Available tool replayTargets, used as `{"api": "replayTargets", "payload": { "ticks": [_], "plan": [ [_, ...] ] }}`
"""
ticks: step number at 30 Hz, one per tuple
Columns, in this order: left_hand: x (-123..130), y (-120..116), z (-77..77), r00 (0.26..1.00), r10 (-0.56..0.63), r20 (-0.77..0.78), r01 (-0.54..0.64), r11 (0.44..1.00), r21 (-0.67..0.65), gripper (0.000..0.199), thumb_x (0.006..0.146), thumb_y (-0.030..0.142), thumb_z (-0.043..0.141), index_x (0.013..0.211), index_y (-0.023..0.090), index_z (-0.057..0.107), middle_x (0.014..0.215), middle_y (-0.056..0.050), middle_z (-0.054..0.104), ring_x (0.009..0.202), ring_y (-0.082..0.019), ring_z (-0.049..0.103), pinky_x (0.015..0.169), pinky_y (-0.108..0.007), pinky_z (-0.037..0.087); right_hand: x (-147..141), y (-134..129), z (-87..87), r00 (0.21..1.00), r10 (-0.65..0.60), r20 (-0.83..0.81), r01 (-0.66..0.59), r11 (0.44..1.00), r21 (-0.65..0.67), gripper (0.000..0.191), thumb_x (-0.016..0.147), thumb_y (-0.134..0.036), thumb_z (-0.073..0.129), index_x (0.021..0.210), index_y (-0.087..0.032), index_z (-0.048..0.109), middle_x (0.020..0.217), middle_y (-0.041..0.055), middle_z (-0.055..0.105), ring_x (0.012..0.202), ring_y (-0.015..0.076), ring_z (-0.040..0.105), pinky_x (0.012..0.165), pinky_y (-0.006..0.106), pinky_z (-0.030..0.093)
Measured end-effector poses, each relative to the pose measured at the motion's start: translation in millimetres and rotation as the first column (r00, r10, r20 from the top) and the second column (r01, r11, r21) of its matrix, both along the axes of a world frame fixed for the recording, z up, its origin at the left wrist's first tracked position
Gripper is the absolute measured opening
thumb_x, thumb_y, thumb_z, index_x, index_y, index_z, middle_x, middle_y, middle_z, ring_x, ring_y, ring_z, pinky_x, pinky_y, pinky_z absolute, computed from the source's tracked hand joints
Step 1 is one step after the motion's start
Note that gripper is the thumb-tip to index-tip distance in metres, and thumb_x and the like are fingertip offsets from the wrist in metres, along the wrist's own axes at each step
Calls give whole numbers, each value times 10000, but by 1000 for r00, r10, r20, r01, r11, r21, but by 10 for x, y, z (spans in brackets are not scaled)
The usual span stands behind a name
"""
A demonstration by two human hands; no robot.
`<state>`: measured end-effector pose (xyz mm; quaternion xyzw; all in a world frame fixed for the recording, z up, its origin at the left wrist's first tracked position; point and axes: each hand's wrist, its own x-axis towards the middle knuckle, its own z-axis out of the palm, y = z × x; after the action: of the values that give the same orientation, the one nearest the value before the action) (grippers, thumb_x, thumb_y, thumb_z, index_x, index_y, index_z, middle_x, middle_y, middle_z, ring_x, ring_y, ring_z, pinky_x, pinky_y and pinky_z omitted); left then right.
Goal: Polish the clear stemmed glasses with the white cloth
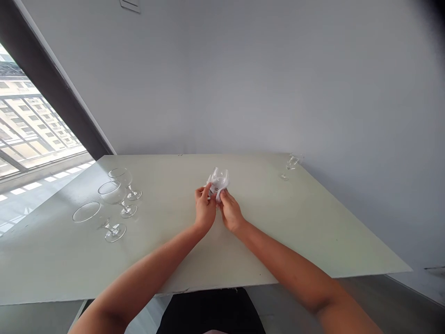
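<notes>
A clear stemmed glass (220, 174) is held bowl-up over the middle of the table, between both hands. Thin white cloth or tissue (218, 195) is wrapped against the lower bowl. My left hand (205, 209) is closed on the cloth and the glass from the left side. From the right, my right hand (231, 211) grips them too, its thumb pressing the cloth to the bowl. The fingers and cloth hide most of the stem and the foot.
On the left of the pale table (278, 218) stand three stemmed glasses, a near one (116, 232), a middle one (129, 211) and a far one (134, 194). Another glass (293, 162) is at the far right edge by the wall (330, 93). A window (34, 116) lies left.
</notes>
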<state>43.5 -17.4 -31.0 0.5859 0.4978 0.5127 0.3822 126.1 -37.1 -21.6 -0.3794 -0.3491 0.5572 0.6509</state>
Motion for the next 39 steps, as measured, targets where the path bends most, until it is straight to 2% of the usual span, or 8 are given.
{"api": "replayTargets", "payload": {
  "ticks": [8, 12, 18, 23, 28, 30, 36, 39],
  "plan": [
    [-169, -14, 1, 976, -23, -215, 39, 997, 71, 278, 800, 251, 473, 1016, 318, 635, 1090, -42, 462, 1102, -207, 384, 953, -372, 335, 63, -10, -81, 994, 84, -64, -90, 991, -101, 313, 661, -428, 663, 865, -199, 600, 798, 15, 602, 706, 152, 523, 597, 267, 386],
    [-332, 62, 185, 980, -196, 39, 199, 975, -103, 345, 754, 371, 566, 1082, 266, 583, 1152, -62, 499, 1076, -226, 453, 914, -370, 372, 165, -30, -21, 973, 201, -115, -214, 970, -115, 308, 677, -469, 651, 779, -179, 622, 705, 13, 582, 641, 134, 507, 587, 261, 378],
    [-433, 111, 304, 657, -468, 591, 693, 685, -228, 629, 633, 304, 719, 1170, 169, 420, 1087, -139, 591, 900, -216, 595, 805, -355, 447, 96, -100, -64, 909, 378, -179, -407, 896, -179, 333, 634, -493, 684, 680, -170, 615, 570, -15, 499, 505, 87, 404, 469, 226, 314],
    [-431, 95, 314, 786, -395, 475, 546, 805, -233, 585, 576, 273, 762, 1066, 167, 459, 1091, -139, 599, 923, -226, 594, 763, -326, 458, 108, -14, -124, 951, 275, -140, -301, 926, -227, 343, 628, -491, 689, 684, -161, 614, 596, -2, 532, 513, 94, 442, 470, 226, 345],
    [-493, 203, 313, 864, -287, 415, 396, 894, -207, 552, 597, 316, 740, 1050, 160, 464, 1085, -138, 605, 863, -183, 593, 692, -277, 446, 369, 72, -74, 994, -69, 89, 85, 979, -185, 369, 657, -559, 619, 691, -193, 593, 655, 8, 547, 606, 145, 493, 553, 280, 406],
    [-540, 273, 282, 897, -199, 395, 303, 927, -221, 537, 612, 337, 724, 1049, 157, 469, 1019, -123, 629, 735, -131, 584, 619, -244, 425, 438, 30, -7, 932, -150, 331, 156, 988, 8, 327, 726, -536, 560, 685, -213, 597, 704, 20, 558, 684, 167, 503, 617, 300, 412],
    [-560, 278, 221, 846, -137, 515, 346, 876, -336, 495, 625, 338, 695, 1038, 155, 493, 707, -7, 590, 560, -94, 535, 525, -224, 407, 319, -172, 114, 449, -124, 885, -362, 880, 307, 184, 792, -358, 546, 919, -302, 666, 1044, 54, 564, 906, 225, 483, 843, 403, 322],
    [-507, 177, 300, 752, -247, 611, 505, 811, -294, 415, 651, 353, 682, 972, 155, 510, 703, 0, 571, 532, -75, 505, 492, -205, 389, 292, -171, 111, 536, -79, 840, -325, 899, 292, 185, 802, -357, 532, 921, -299, 661, 923, 48, 558, 762, 179, 484, 737, 360, 365]
  ]
}}
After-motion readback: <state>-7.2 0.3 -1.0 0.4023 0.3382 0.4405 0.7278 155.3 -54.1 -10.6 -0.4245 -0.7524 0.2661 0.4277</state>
